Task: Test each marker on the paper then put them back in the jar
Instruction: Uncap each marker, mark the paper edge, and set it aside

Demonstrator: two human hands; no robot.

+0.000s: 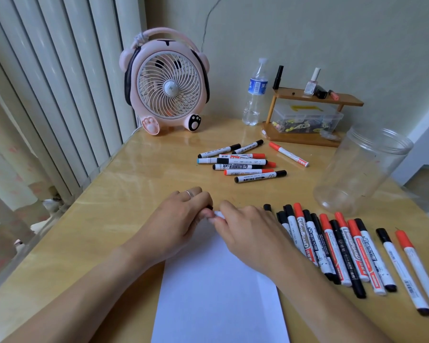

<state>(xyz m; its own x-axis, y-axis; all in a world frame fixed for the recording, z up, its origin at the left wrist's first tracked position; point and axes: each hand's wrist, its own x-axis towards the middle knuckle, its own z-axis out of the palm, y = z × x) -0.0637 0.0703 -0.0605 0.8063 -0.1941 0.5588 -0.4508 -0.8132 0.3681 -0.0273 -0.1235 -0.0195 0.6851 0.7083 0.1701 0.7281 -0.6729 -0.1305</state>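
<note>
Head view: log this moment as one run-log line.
left hand: grips marker | right hand: grips same marker | paper: blank | jar: empty, upright | table: two marker groups

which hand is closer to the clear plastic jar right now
Right. The right hand is on the jar's side of the paper, beside the marker row; the left hand is farther left.

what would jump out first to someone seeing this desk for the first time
Probably the pink animal-shaped fan standing at the back left of the table. Next, the markers: a neat row on the right beside the white paper, and a loose pile farther back. In the middle, the left hand and right hand together hold one marker above the paper, with the clear jar tilted at the right.
</note>
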